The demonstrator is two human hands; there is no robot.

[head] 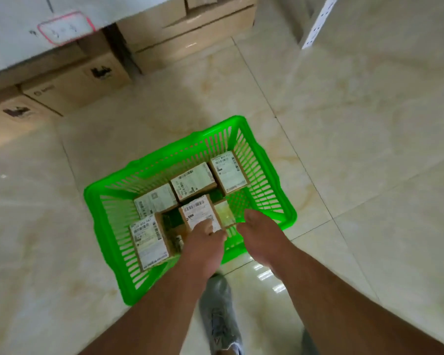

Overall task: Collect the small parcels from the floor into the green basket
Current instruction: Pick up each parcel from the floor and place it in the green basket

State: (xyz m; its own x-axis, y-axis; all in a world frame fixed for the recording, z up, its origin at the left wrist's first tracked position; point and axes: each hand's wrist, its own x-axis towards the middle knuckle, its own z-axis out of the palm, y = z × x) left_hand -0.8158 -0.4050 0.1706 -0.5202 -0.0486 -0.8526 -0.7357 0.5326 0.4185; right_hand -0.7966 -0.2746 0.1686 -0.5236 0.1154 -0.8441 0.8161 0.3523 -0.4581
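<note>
Green basket: bright, smooth moulded plastic with slotted walls, showing a slight sheen. Small parcels: matt brown cardboard, each wearing a white printed paper label. Floor: glazed, polished tiles in marbled cream, reflecting ceiling lights as glossy patches near the shoe, which is showing grey woven fabric. Large cartons: plain matt corrugated cardboard, lying beneath a smooth white shelf surface.

Green basket on tiled floor
</note>
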